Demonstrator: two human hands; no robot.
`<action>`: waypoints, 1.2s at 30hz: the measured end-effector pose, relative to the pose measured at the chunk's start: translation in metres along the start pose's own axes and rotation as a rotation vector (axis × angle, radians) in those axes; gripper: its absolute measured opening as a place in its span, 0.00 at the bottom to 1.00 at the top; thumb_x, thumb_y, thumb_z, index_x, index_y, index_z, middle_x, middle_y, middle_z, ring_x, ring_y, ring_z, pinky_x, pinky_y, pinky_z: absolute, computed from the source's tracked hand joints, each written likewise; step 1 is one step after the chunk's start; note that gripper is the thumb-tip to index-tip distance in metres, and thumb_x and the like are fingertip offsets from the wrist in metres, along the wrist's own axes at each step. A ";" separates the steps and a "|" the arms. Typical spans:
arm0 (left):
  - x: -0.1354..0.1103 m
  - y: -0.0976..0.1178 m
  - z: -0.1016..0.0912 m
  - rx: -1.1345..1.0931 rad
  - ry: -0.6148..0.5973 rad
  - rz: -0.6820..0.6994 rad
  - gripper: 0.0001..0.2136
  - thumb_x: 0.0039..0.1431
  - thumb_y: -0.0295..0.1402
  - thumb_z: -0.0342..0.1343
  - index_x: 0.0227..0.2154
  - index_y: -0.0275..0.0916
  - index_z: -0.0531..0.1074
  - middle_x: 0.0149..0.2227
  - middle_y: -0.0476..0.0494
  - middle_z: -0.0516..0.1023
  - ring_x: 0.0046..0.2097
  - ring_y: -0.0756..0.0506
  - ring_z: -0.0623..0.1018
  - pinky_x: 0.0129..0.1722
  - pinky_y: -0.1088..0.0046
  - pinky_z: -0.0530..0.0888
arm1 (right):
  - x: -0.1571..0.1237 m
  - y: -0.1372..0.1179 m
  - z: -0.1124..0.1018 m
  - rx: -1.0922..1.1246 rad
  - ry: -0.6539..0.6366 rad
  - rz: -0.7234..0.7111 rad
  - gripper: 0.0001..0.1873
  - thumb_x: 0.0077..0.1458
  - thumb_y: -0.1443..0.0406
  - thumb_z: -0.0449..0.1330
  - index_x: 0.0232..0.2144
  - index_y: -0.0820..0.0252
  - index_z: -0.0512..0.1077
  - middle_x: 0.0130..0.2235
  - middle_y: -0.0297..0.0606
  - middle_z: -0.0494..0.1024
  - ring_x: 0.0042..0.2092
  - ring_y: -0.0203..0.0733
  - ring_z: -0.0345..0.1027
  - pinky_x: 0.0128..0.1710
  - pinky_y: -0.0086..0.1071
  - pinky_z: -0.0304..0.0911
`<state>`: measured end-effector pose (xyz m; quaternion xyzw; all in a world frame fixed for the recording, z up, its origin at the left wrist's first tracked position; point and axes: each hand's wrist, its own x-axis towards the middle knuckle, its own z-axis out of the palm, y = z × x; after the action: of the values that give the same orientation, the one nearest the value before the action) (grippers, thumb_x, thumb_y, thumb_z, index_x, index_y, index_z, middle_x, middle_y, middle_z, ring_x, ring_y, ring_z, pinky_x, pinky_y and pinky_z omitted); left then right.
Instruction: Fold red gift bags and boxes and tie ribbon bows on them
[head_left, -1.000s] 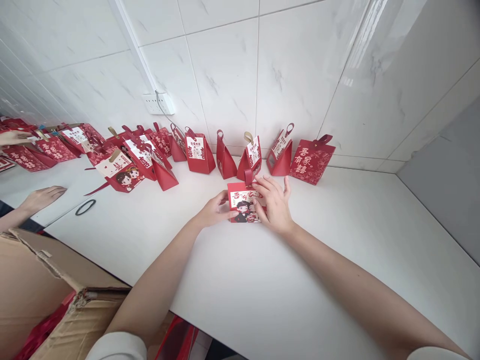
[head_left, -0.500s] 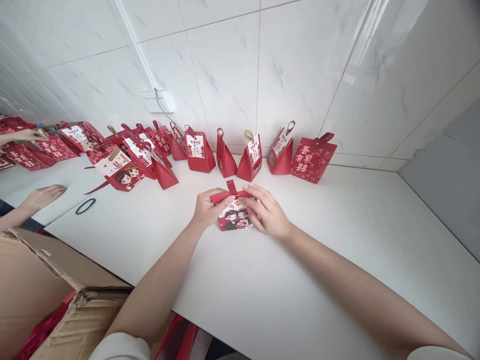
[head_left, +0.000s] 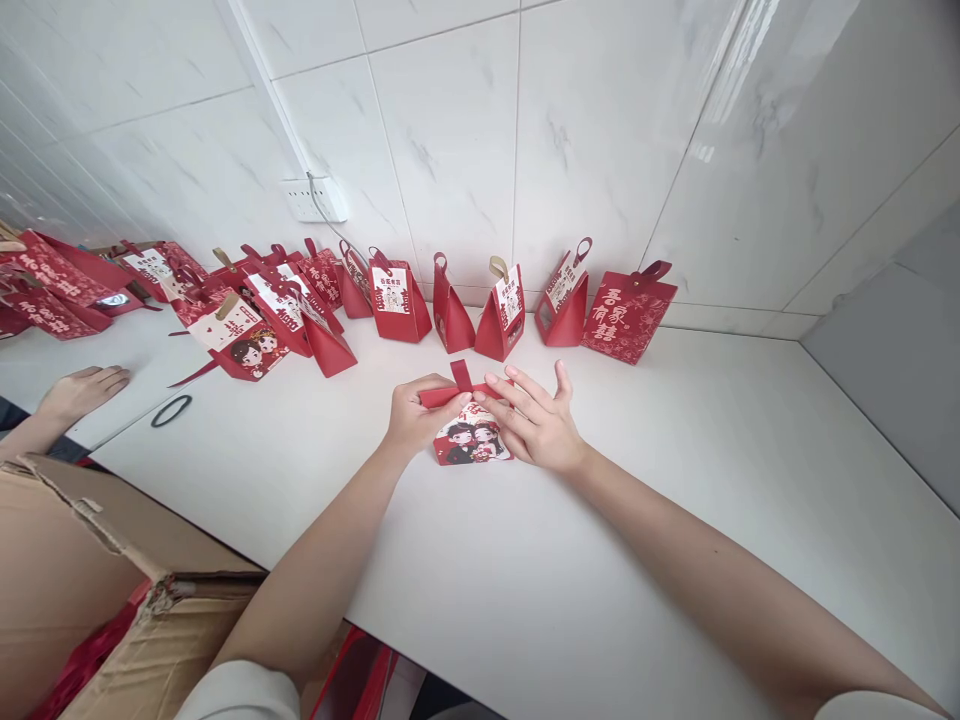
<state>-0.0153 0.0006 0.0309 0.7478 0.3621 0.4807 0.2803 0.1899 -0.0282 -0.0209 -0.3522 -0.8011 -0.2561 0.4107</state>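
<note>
A small red gift box [head_left: 474, 446] stands on the table in front of me, its front printed with a cartoon wedding couple. From its top rises a short dark red ribbon loop [head_left: 461, 375]. My left hand [head_left: 420, 415] grips the box's top edge from the left, thumb in front. On the right side, my right hand [head_left: 536, 420] holds the same top edge near the ribbon, one finger raised away from the box. What its fingertips press on is partly hidden.
Several finished-looking red gift boxes [head_left: 453, 315] line the wall, with more clustered [head_left: 255, 345] at left. A co-worker's hand [head_left: 86, 390] rests on the table. A black ring [head_left: 171, 411] lies nearby. An open cardboard box [head_left: 150, 510] stands at lower left.
My right hand's fingers have spread, with one now lifted upward; my left hand keeps its grip. At far left, a co-worker's hand and a red box have shifted.
</note>
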 end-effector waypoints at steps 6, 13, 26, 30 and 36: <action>-0.001 0.002 0.000 -0.021 -0.002 -0.001 0.09 0.51 0.37 0.62 0.25 0.36 0.75 0.27 0.45 0.76 0.31 0.47 0.74 0.32 0.71 0.71 | 0.001 -0.003 -0.001 0.072 0.045 0.069 0.28 0.54 0.68 0.52 0.57 0.43 0.64 0.60 0.34 0.67 0.62 0.50 0.56 0.64 0.59 0.28; 0.000 0.004 0.001 -0.025 0.006 -0.004 0.10 0.50 0.38 0.62 0.22 0.36 0.73 0.25 0.46 0.75 0.28 0.49 0.73 0.30 0.72 0.70 | 0.007 -0.011 -0.003 0.174 0.038 0.138 0.21 0.55 0.66 0.52 0.51 0.51 0.67 0.59 0.38 0.67 0.62 0.50 0.56 0.64 0.58 0.32; 0.000 -0.001 0.004 -0.022 0.027 -0.002 0.09 0.51 0.36 0.62 0.24 0.36 0.74 0.26 0.46 0.76 0.30 0.48 0.74 0.31 0.72 0.70 | 0.006 -0.015 -0.002 0.155 0.019 0.159 0.21 0.55 0.67 0.53 0.52 0.53 0.66 0.63 0.41 0.62 0.63 0.50 0.56 0.64 0.55 0.37; -0.001 0.003 0.002 -0.036 0.015 -0.033 0.08 0.51 0.36 0.62 0.27 0.35 0.75 0.28 0.46 0.77 0.31 0.48 0.75 0.32 0.73 0.71 | 0.004 -0.012 0.000 0.153 0.032 0.162 0.23 0.55 0.67 0.53 0.54 0.53 0.64 0.61 0.41 0.64 0.62 0.49 0.56 0.64 0.54 0.39; -0.001 0.010 0.001 -0.045 0.052 -0.039 0.08 0.45 0.34 0.66 0.27 0.36 0.76 0.30 0.46 0.78 0.33 0.47 0.76 0.35 0.73 0.73 | 0.018 -0.024 -0.012 0.114 0.014 0.131 0.22 0.56 0.65 0.54 0.53 0.46 0.67 0.64 0.40 0.59 0.65 0.52 0.50 0.63 0.58 0.34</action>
<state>-0.0119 -0.0063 0.0377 0.7212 0.3731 0.5026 0.2969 0.1694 -0.0449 -0.0028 -0.3782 -0.7866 -0.1850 0.4517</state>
